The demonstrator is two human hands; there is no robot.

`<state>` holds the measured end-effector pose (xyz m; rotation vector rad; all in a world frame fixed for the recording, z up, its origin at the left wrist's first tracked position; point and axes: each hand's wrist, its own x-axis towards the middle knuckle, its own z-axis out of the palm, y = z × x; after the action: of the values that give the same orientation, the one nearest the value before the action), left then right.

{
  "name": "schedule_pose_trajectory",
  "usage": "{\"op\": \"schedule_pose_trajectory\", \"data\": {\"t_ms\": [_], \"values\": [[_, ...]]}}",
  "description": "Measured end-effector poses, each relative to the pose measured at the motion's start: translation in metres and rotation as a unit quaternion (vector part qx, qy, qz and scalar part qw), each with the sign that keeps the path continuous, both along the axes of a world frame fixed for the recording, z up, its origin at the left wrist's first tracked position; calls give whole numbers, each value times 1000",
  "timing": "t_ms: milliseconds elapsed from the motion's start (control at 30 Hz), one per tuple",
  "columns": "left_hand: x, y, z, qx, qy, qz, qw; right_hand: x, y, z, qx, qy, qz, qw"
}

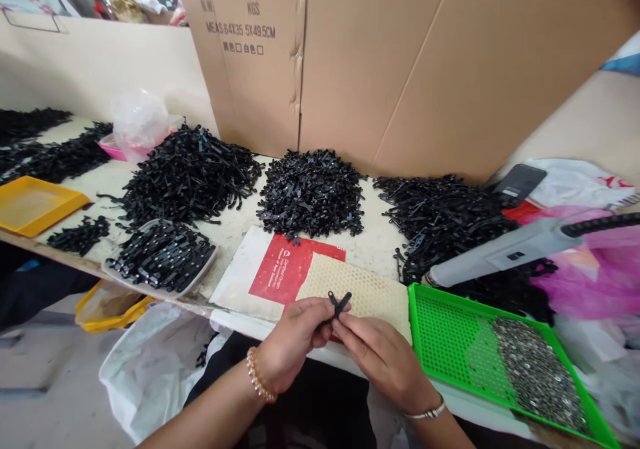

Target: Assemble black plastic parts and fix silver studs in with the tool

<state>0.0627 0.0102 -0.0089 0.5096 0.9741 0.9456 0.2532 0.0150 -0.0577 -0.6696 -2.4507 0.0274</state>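
Two small black strips with holed ends (339, 300) cross in a V between my fingertips, above the front edge of the table. My left hand (300, 332) pinches them from the left. From the other side, my right hand (383, 356) closes its thumb and fingers on the lower part, where the strips meet. My fingers hide their lower ends. Just beyond both hands lie a cream honeycomb-textured pad (357, 286) and a red and white printed sheet (275, 269).
Heaps of black strips (313, 192) line the back against a cardboard sheet (375, 69). At right, a green tray (445, 329) holds small metal pieces (540, 369), with a grey corded tool (505, 252) over its far edge. A white tray of strips (213, 266) stands left.
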Motion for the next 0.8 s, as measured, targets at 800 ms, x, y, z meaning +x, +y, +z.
{"op": "schedule_pose_trajectory", "data": {"t_ms": [800], "values": [[8, -1, -8, 11, 63, 15, 998, -8, 1, 0, 44, 32, -9, 998]]}}
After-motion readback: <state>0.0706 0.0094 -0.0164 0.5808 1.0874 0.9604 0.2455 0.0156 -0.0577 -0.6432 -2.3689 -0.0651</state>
